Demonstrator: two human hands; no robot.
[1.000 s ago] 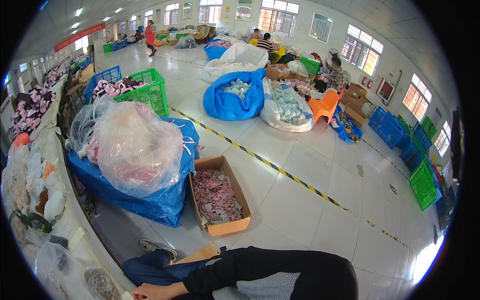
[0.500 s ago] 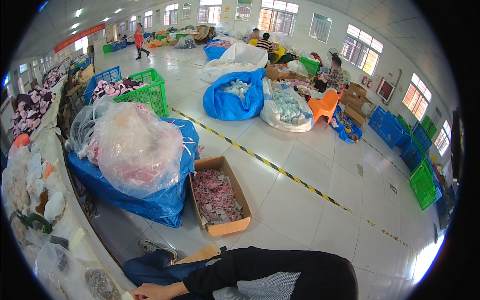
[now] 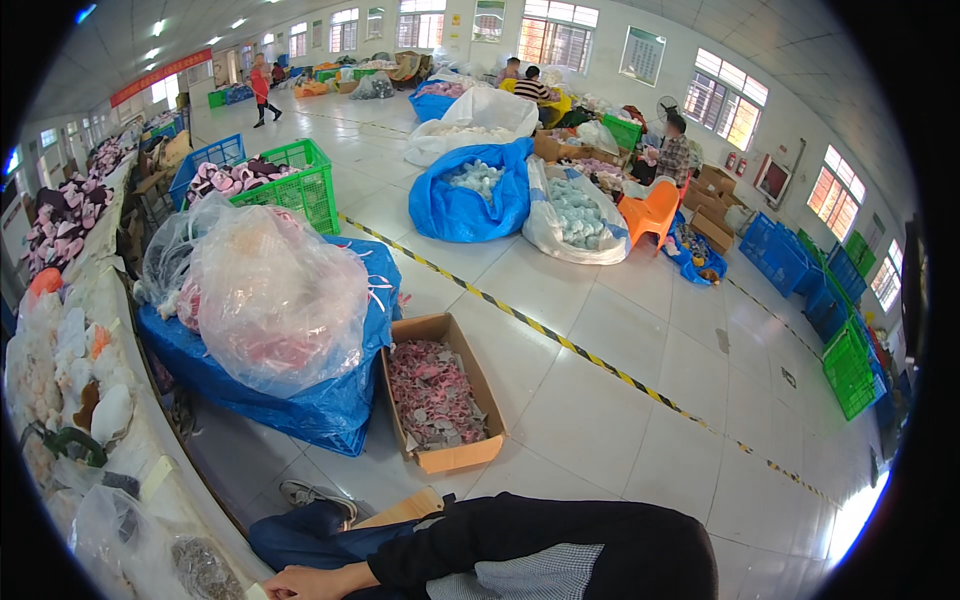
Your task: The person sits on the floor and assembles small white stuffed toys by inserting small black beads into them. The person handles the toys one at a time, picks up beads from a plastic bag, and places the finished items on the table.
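Observation:
My right hand (image 3: 302, 582) is at the lower edge, beside the near end of the worktable (image 3: 215, 505). Its fingers look curled, but their tips are cut off by the picture's edge, so what they hold cannot be made out. A black sleeve (image 3: 455, 545) with a grey checked panel runs across the bottom to this hand. Close to it on the table lie a clear plastic bag (image 3: 110, 525) and a grey-brown fuzzy bundle (image 3: 203, 568). My left hand is out of view.
On the floor stands a cardboard box (image 3: 470, 458) of pink and grey scraps. Behind it, a blue-wrapped stack (image 3: 290, 415) carries a clear bag (image 3: 280, 300) of pink pieces. Striped tape (image 3: 540, 328) crosses the floor. Farther off are a green crate (image 3: 318, 190), sacks (image 3: 470, 215) and an orange chair (image 3: 650, 212).
The distant person in red has walked a little to the left and nearer. The whole view has shifted slightly. My right hand and arm look almost unchanged.

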